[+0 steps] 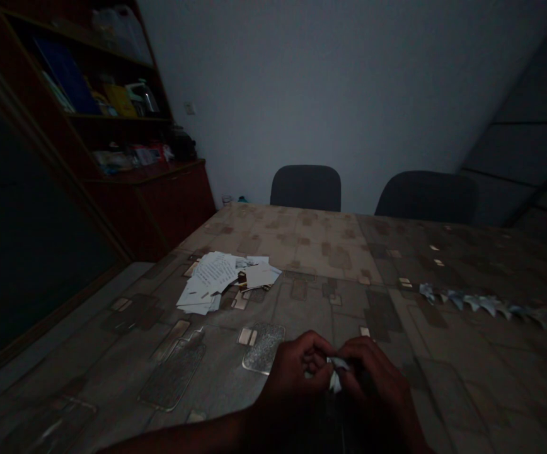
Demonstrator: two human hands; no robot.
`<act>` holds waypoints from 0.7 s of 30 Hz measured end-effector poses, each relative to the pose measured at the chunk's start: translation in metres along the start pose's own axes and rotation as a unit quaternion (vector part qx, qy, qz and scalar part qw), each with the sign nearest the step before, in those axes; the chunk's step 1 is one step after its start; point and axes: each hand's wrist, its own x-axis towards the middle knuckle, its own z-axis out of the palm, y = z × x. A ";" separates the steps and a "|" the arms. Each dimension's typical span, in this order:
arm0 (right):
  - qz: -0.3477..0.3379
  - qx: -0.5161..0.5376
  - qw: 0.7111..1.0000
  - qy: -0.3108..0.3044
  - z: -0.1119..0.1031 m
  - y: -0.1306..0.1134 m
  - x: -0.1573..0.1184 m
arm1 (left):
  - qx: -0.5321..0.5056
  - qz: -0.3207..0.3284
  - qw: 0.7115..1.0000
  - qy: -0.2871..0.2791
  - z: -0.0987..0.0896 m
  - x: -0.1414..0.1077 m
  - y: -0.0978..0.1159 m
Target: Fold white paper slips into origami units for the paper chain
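Close together over the near part of the table, my left hand [304, 366] and my right hand [372, 375] both pinch a small folded piece of white paper [334, 372]. Fingers cover most of it, so its full shape is hidden. Farther off to the left lies a loose pile of white paper slips [214, 274], some with writing on them. To the right, a row of folded paper pieces [486, 304] stretches across the tabletop, joined or lying end to end; I cannot tell which.
A patterned cloth covers the table [302, 239]. Two dark chairs, one on the left [305, 187] and one on the right [427, 197], stand at its far side. A reddish wooden cabinet [174, 208] with filled shelves is at the left. The room is dim.
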 end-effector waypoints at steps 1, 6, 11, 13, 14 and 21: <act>0.001 -0.003 1.000 -0.002 0.000 -0.001 0.000 | -0.001 -0.001 1.000 0.000 0.000 0.000 -0.001; -0.013 -0.018 1.000 -0.001 0.002 0.000 -0.001 | -0.003 -0.003 1.000 0.013 0.000 0.000 -0.001; -0.023 -0.019 1.000 -0.004 0.005 0.004 -0.005 | -0.007 -0.003 1.000 0.008 0.000 0.001 -0.003; -0.010 -0.016 1.000 0.002 0.006 0.005 -0.007 | 0.000 0.001 1.000 0.008 0.000 0.001 -0.004; -0.004 -0.018 1.000 0.005 0.006 0.006 -0.008 | 0.004 0.002 1.000 0.008 0.000 0.002 -0.005; 0.020 -0.015 0.999 -0.032 0.006 0.009 -0.008 | -0.012 0.016 1.000 0.002 -0.001 0.001 -0.004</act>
